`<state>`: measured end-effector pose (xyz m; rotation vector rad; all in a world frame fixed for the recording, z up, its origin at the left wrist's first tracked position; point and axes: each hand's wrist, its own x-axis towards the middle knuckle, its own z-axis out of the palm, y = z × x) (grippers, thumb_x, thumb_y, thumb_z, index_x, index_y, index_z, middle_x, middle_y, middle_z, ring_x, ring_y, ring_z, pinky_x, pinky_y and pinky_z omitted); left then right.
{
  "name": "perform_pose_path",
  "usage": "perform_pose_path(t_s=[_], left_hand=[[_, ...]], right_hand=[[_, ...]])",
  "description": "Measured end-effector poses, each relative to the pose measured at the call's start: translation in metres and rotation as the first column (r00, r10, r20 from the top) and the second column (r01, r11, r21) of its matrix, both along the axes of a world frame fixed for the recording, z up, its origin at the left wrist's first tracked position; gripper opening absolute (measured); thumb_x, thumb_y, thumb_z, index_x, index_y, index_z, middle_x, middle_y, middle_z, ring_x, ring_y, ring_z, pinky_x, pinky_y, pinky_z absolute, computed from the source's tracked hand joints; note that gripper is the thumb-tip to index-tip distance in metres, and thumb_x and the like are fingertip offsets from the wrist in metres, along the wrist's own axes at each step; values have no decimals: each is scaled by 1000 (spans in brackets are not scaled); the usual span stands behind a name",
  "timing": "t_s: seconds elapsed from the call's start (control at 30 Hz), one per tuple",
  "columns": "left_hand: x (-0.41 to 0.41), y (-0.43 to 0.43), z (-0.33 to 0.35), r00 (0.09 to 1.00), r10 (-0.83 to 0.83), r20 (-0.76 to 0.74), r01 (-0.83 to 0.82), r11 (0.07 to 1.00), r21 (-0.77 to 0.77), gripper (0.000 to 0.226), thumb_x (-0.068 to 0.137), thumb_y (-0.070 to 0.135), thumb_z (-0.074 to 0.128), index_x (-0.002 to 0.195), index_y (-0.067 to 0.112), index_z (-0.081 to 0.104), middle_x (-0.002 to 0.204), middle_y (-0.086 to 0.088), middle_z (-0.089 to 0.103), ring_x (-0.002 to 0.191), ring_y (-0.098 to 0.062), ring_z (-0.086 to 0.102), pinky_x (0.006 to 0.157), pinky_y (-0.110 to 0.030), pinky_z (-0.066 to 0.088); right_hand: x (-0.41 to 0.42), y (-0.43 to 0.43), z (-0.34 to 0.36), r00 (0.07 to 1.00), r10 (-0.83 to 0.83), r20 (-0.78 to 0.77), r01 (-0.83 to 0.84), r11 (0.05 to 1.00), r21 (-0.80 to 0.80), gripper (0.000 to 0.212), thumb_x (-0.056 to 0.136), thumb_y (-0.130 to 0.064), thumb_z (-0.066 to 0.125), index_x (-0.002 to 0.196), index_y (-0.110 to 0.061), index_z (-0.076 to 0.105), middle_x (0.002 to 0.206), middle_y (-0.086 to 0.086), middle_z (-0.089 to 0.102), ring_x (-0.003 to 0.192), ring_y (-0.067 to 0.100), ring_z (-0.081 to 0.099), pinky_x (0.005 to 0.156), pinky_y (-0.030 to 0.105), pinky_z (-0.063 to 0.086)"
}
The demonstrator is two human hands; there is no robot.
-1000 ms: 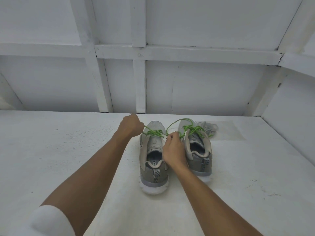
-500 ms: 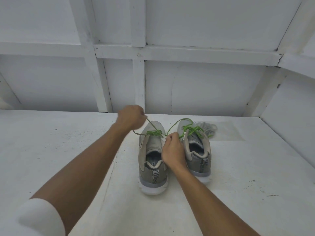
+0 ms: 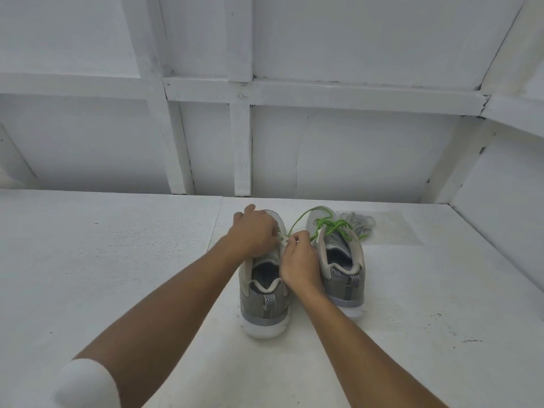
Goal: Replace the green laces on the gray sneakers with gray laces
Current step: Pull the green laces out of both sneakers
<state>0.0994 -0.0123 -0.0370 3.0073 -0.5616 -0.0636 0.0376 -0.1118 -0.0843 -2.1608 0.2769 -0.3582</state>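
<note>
The green lace (image 3: 303, 215) of the left sneaker (image 3: 263, 293) rises from the shoe's throat in a thin loop that arches over toward the right sneaker (image 3: 343, 260). The right hand (image 3: 298, 260) pinches this lace between thumb and curled fingers just above the left sneaker's tongue. The left hand (image 3: 254, 234) lies over the front of the same shoe, fingers bent down onto the lacing area; they cover what is beneath them, so whether they grip the lace cannot be told. The two hands nearly touch over the shoe. Both gray sneakers stand upright side by side on a white table (image 3: 117, 260), heels toward the person, the left one slightly nearer. The right sneaker carries its own tangle of green laces (image 3: 334, 226), loose over the tongue. Just behind and beside its toe lies a small heap of gray laces (image 3: 357, 223), resting on a pale, clear sheet (image 3: 394, 229). A white sleeve (image 3: 85, 384) shows on the left arm at the bottom edge. White panelled walls (image 3: 353, 142) with crossing battens close off the table's far side.
</note>
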Motion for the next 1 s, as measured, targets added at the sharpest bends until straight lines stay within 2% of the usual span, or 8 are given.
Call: perform_pose_path(t_s=[0.1, 0.27, 0.4, 0.5, 0.6, 0.73, 0.87, 1.0], left_hand=[[11, 13, 15, 993, 14, 114, -17, 1000, 26, 28, 96, 35, 52, 113, 20, 67, 121, -5, 58, 121, -25, 45, 99, -41, 37], [44, 61, 54, 912, 297, 285, -270, 954, -131, 29, 96, 25, 49, 114, 6, 63, 115, -14, 62, 109, -34, 56, 93, -43, 46], [52, 81, 59, 873, 396, 285, -347, 915, -208, 29, 96, 26, 50, 111, 4, 62, 111, -16, 62, 104, -35, 57, 87, -43, 48], [40, 71, 45, 913, 358, 194, -324, 928, -183, 45, 95, 32, 52, 132, 7, 45, 128, -17, 53, 115, -37, 51, 94, -46, 43], [24, 48, 27, 970, 189, 152, -164, 973, -166, 57, 93, 39, 57, 141, 14, 39, 136, -13, 50, 123, -34, 48, 101, -45, 41], [6, 15, -1, 997, -72, -12, 68, 979, -190, 32, 90, 36, 60, 119, 23, 61, 119, 0, 64, 110, -22, 57, 97, -40, 46], [1, 6, -16, 997, -82, -8, 78, 967, -243, 13, 88, 29, 59, 99, 23, 64, 101, -2, 65, 93, -23, 61, 83, -37, 52], [7, 17, -11, 996, -62, 63, 78, 956, -283, 12, 89, 22, 57, 93, 26, 68, 98, -1, 68, 90, -23, 62, 83, -40, 52]], right_hand=[[0, 1, 0, 1000, -5, 2, 5, 1000, 3, 14, 102, -21, 33, 95, -13, 42, 90, 11, 57, 80, 29, 51, 64, 34, 34], [-2, 0, 3, 1000, 4, -15, -4, 1000, 2, 15, 103, -22, 31, 96, -13, 41, 85, 7, 54, 74, 24, 49, 61, 33, 33], [-2, 0, 2, 1000, 4, -18, -4, 1000, -3, 16, 103, -22, 31, 98, -12, 42, 85, 7, 54, 71, 21, 48, 60, 31, 31], [-1, 2, 2, 1000, -1, -13, 0, 1000, -9, 16, 103, -22, 31, 98, -12, 42, 86, 7, 54, 72, 22, 48, 60, 32, 31], [-1, 2, 1, 1000, -6, -9, 5, 1000, -13, 15, 103, -22, 31, 97, -13, 42, 87, 7, 53, 74, 24, 48, 62, 33, 32], [1, 2, -1, 1000, -10, -2, 10, 1000, 5, 17, 103, -21, 33, 99, -9, 45, 90, 11, 56, 77, 26, 49, 63, 34, 36], [1, 1, -2, 1000, -17, -3, 17, 1000, 19, 16, 102, -20, 34, 98, -9, 45, 91, 13, 57, 79, 27, 49, 65, 34, 34], [1, 2, -2, 1000, -20, 0, 20, 1000, 14, 17, 102, -21, 33, 98, -9, 44, 92, 14, 58, 79, 29, 50, 64, 34, 34]])
